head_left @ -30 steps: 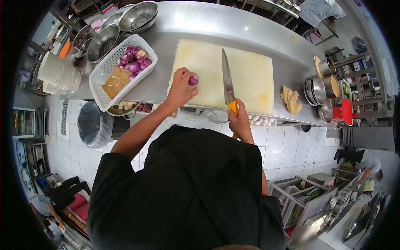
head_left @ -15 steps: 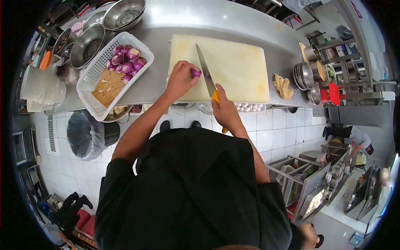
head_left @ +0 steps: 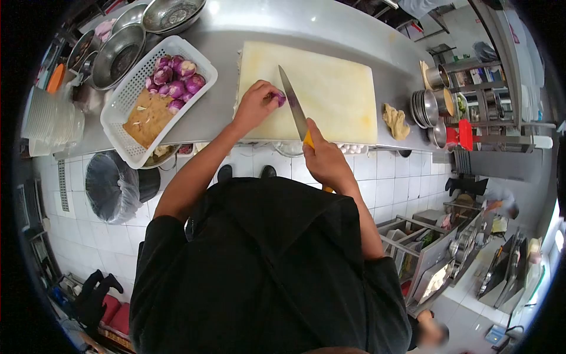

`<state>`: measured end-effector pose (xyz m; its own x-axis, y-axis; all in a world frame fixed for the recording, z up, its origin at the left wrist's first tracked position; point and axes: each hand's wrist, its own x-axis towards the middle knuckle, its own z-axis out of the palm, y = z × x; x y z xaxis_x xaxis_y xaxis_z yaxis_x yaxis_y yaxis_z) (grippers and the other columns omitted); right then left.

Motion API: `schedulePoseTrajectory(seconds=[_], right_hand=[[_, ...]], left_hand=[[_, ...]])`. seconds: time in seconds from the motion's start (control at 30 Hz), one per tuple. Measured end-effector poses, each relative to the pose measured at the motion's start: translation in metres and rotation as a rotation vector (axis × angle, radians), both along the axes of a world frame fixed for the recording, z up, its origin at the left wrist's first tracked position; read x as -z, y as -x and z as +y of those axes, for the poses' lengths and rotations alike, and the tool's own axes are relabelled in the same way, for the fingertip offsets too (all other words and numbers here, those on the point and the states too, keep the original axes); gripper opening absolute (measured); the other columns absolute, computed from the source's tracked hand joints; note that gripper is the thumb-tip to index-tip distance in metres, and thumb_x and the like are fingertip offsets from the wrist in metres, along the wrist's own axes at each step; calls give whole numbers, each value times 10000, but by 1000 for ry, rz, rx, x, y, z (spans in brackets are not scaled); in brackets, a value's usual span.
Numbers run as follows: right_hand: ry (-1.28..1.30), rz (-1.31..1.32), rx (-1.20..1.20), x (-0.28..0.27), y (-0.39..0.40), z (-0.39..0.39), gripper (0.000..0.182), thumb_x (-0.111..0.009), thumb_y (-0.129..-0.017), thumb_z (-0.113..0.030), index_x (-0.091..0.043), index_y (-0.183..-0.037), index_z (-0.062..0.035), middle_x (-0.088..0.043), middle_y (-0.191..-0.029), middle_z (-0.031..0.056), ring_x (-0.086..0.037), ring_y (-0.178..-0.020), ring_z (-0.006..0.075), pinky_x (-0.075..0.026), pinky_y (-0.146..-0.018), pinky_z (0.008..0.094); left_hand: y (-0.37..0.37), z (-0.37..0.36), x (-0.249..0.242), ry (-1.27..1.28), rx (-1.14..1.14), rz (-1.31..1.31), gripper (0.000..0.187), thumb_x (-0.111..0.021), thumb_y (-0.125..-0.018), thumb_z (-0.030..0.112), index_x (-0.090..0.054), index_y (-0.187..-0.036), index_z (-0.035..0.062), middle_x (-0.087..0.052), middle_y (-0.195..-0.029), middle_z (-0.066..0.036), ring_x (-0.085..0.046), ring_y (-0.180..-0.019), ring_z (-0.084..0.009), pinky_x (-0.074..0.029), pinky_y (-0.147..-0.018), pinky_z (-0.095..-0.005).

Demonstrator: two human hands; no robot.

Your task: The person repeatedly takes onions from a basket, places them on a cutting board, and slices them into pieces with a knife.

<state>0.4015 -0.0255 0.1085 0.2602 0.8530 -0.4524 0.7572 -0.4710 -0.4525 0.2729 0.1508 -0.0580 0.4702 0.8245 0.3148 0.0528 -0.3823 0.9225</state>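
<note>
My left hand (head_left: 257, 106) pinches a peeled purple onion (head_left: 280, 98) over the left part of a pale yellowish cutting board (head_left: 330, 76). My right hand (head_left: 326, 159) is wrapped round the yellow handle of a kitchen knife (head_left: 292, 94). The blade slants up and left across the board, its edge side close beside the onion. To the left stands a white perforated basket (head_left: 206, 62). Several purple onions (head_left: 177, 76) fill its far end, next to a brown flat piece (head_left: 150, 121) with light scraps on it.
Metal bowls (head_left: 121, 56) sit at the back left, near stacked plastic containers (head_left: 53, 121). A ginger-like root (head_left: 395, 121) lies right of the board, before several steel pots (head_left: 433, 106). A lined bin (head_left: 112, 189) stands on the floor. Another person (head_left: 498, 197) is at the far right.
The onion in my left hand has turned slightly and sits a little higher. My right hand and the knife have shifted slightly, and the whole view has moved a little.
</note>
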Motion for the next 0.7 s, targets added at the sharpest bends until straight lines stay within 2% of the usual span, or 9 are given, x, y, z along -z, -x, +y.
schedulePoseTrajectory(seconds=[0.2, 0.27, 0.37, 0.57, 0.67, 0.7], right_hand=[[23, -11, -33, -5, 4, 12, 647, -488, -1004, -209, -239, -1587, -80, -662, -1077, 350, -620, -1050, 519, -455, -960, 538], [36, -19, -39, 1, 5, 16, 652, -492, -1001, -206, -234, -1586, -76, -664, -1047, 356, -622, -1039, 522, -457, -957, 543], [-123, -97, -111, 33, 4, 14, 663, -469, -990, -161, -181, -1576, -47, -667, -933, 366, -647, -912, 531, -479, -875, 603], [-201, 5, -14, 95, 8, 49, 679, -479, -978, -132, -169, -1575, -42, -666, -891, 362, -655, -812, 525, -510, -747, 612], [-332, -31, -108, 94, -10, 57, 690, -484, -969, -130, -165, -1574, -37, -668, -886, 357, -655, -827, 526, -507, -764, 615], [-257, -15, -97, 79, -11, 56, 697, -487, -967, -130, -161, -1576, -37, -668, -884, 356, -654, -824, 528, -506, -765, 616]], left_hand=[[1, -1, 0, -28, -31, 38, 160, -690, -849, 69, -704, -1004, 34, -645, -1033, -98, -662, -965, -267, -558, -869, -361], [3, -2, -4, -49, -19, 56, 187, -676, -851, 34, -713, -1034, 41, -648, -1030, -99, -672, -952, -245, -566, -865, -343], [4, -2, -5, -73, -25, 76, 196, -671, -857, 38, -718, -1047, 46, -654, -1025, -105, -676, -949, -240, -567, -861, -336], [4, 0, -5, -101, -26, 95, 178, -668, -873, 56, -718, -1043, 35, -662, -1025, -108, -680, -950, -254, -569, -853, -346], [4, -3, -3, -88, -54, 68, 143, -659, -888, 75, -722, -1012, 41, -659, -1006, -107, -662, -948, -271, -552, -848, -365], [2, -2, -2, -82, -67, 53, 130, -656, -893, 85, -724, -996, 45, -657, -996, -106, -652, -949, -279, -542, -848, -374]])
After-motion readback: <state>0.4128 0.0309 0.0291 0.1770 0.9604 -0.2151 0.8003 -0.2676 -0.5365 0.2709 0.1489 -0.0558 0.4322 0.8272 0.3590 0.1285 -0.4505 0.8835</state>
